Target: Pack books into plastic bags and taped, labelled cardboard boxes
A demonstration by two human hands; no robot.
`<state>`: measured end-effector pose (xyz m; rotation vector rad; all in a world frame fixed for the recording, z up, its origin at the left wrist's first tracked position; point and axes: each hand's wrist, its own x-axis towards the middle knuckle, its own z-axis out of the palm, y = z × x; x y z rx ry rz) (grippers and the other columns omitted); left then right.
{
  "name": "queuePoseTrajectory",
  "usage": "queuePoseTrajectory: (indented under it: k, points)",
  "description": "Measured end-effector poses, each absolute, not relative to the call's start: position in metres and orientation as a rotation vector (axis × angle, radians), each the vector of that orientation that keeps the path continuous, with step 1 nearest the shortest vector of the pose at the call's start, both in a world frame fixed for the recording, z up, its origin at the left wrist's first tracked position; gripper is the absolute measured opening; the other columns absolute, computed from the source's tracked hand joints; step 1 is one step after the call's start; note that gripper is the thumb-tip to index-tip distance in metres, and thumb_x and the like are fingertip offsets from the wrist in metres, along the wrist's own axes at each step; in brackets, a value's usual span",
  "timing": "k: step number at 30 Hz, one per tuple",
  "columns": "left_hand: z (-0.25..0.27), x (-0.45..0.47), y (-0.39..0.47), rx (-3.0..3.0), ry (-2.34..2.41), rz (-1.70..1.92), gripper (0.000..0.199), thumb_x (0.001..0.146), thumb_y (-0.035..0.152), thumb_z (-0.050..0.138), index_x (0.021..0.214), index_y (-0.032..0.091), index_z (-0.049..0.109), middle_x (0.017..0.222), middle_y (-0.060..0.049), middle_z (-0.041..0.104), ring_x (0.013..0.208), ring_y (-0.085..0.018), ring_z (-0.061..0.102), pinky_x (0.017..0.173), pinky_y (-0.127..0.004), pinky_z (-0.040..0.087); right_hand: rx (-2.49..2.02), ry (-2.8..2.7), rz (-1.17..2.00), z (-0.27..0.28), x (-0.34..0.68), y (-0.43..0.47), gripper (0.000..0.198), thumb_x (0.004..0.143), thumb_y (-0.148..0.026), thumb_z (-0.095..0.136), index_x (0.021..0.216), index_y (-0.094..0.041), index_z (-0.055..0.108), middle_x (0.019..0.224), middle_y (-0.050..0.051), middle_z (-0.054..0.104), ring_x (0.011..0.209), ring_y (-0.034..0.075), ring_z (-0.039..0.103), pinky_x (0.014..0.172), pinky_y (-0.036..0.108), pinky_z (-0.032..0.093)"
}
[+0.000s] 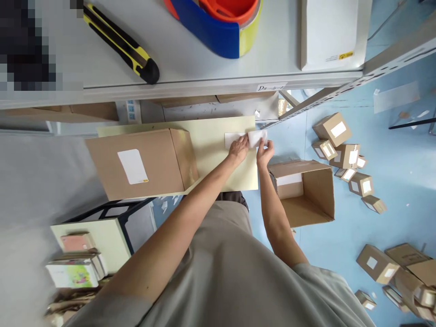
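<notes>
On a pale yellow board, two pieces of white paper, like labels, lie end to end. My left hand has its fingers pressed together over the inner end of the left paper label, close to the gap. The right paper label is pinched at its lower right edge by my right hand, near the board's right end. Whether the two pieces join under my left fingers is hidden. A closed cardboard box with a white label stands on the board, left of my hands.
A metal shelf crosses above, bearing a box cutter, a tape dispenser and a white box. An open carton stands right of my right arm. Several small boxes lie on the blue floor. Books are stacked lower left.
</notes>
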<state>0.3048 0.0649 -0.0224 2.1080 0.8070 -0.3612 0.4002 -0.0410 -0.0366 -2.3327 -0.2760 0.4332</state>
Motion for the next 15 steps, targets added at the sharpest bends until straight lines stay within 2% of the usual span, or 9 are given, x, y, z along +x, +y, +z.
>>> queuePoseTrajectory:
  k: [7,12,15]
  points:
    - [-0.016,0.306,0.064,2.108,0.818,-0.388,0.072,0.099,0.005,0.049,0.169,0.016,0.060,0.187,-0.016,0.041,0.163,-0.042,0.045,0.128,-0.061,0.050,-2.472,-0.009,0.415,-0.043,0.414,-0.075,0.029,0.106,-0.045,0.055,0.083,-0.030,0.047,0.086,0.005,0.067,0.092,0.026,0.066,0.097,0.041,0.059]
    - [-0.001,0.311,0.068,2.044,0.825,-0.415,0.073,0.090,0.003,0.062,0.162,0.014,0.064,0.190,-0.018,0.035,0.169,-0.045,0.041,0.132,-0.062,0.048,-2.592,0.189,0.401,-0.027,0.429,-0.118,0.026,0.107,-0.040,0.053,0.084,-0.030,0.047,0.096,0.009,0.071,0.102,0.030,0.070,0.102,0.045,0.059]
    - [0.013,0.311,0.071,1.793,0.957,-0.288,0.063,0.083,0.007,0.076,0.145,0.013,0.073,0.180,-0.024,0.049,0.165,-0.046,0.049,0.134,-0.056,0.046,-2.537,0.041,0.262,-0.009,0.420,-0.116,0.028,0.110,-0.043,0.053,0.087,-0.027,0.055,0.099,0.010,0.072,0.104,0.030,0.072,0.105,0.047,0.060]
